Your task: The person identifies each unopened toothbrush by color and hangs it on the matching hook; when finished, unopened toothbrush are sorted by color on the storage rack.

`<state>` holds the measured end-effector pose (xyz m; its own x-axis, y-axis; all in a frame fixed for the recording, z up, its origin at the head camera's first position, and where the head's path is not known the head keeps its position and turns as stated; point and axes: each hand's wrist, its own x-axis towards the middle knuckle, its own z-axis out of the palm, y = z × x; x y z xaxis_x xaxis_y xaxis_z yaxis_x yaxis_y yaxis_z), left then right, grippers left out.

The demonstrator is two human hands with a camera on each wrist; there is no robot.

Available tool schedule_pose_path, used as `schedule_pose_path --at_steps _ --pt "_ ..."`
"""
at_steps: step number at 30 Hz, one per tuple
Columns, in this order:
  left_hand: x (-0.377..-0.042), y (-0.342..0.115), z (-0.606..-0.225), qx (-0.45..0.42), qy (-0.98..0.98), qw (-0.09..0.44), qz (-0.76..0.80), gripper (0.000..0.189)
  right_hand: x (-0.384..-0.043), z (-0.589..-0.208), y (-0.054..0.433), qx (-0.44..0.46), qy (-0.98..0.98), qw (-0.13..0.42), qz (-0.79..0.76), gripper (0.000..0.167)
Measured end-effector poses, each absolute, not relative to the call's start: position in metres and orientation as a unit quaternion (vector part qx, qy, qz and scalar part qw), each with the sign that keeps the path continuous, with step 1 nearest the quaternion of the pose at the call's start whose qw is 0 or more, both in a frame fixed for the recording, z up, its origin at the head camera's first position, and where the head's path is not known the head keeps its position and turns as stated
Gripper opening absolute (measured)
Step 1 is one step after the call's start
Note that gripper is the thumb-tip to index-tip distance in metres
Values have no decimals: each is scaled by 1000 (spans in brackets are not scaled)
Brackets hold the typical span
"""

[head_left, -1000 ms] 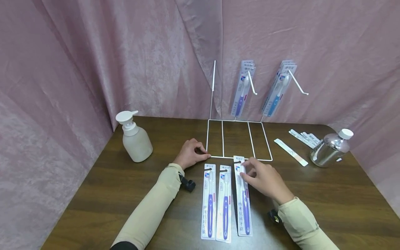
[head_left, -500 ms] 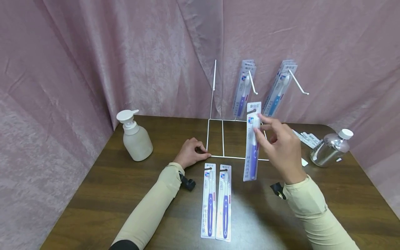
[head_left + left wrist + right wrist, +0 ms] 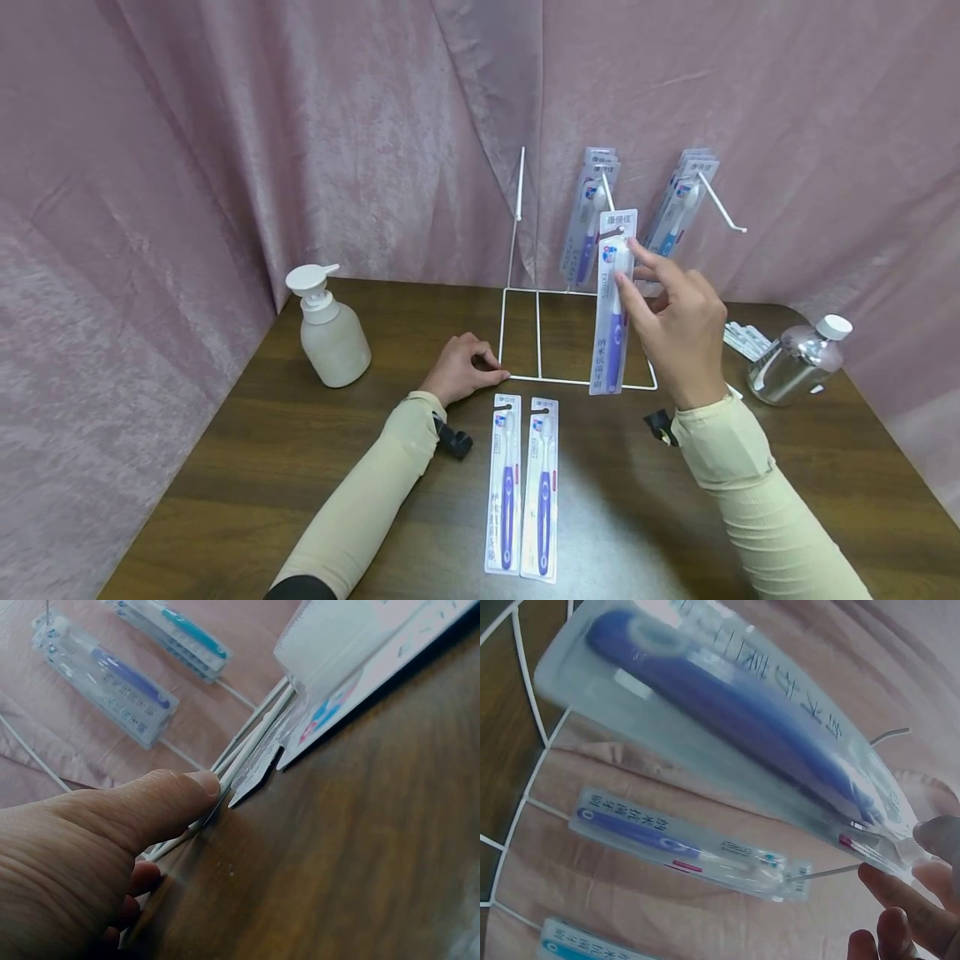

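Observation:
My right hand (image 3: 675, 325) pinches a purple toothbrush in its blister pack (image 3: 609, 350) between thumb and fingers, upright in the air. Its hang-hole end overlaps the tip of the rack's middle hook (image 3: 608, 190) in the head view. Several purple packs (image 3: 579, 233) hang further back on that hook. At the front left corner of the white wire display rack (image 3: 538, 333), my left hand (image 3: 463, 371) pinches the wire, the thumb (image 3: 191, 791) pressed on it in the left wrist view. Two purple toothbrush packs, one left (image 3: 502, 492) and one right (image 3: 540, 492), lie side by side before the rack.
Blue toothbrush packs (image 3: 675, 208) hang on the right hook; the left hook (image 3: 521, 187) carries nothing. A white pump bottle (image 3: 335, 346) stands at left. At right are a clear bottle with a white cap (image 3: 795, 367) and white strips (image 3: 744, 340). A pink curtain (image 3: 360, 150) hangs behind.
My right hand has picked the third toothbrush pack off the table and raised it toward the middle hook. The left hand has stayed at the rack's corner.

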<state>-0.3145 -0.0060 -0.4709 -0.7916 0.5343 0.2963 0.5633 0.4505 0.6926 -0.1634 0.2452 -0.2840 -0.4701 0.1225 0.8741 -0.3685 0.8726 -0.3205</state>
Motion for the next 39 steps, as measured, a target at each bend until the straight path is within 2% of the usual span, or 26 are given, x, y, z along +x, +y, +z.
schedule_pose_path --at_steps 8,24,33,39 --pt "-314 -9 -473 -308 -858 7 -410 21 -198 -290 248 66 -832 497 236 34" --pt "-315 -7 -469 -303 -862 -7 -407 19 -276 -290 264 30 -851 477 216 35" --pt "-313 -7 -468 -312 -859 0 -405 20 -289 -288 267 22 -851 476 219 36" --pt "-312 -6 -469 -311 -858 -3 -409 20 -278 -288 270 10 -849 471 239 42"
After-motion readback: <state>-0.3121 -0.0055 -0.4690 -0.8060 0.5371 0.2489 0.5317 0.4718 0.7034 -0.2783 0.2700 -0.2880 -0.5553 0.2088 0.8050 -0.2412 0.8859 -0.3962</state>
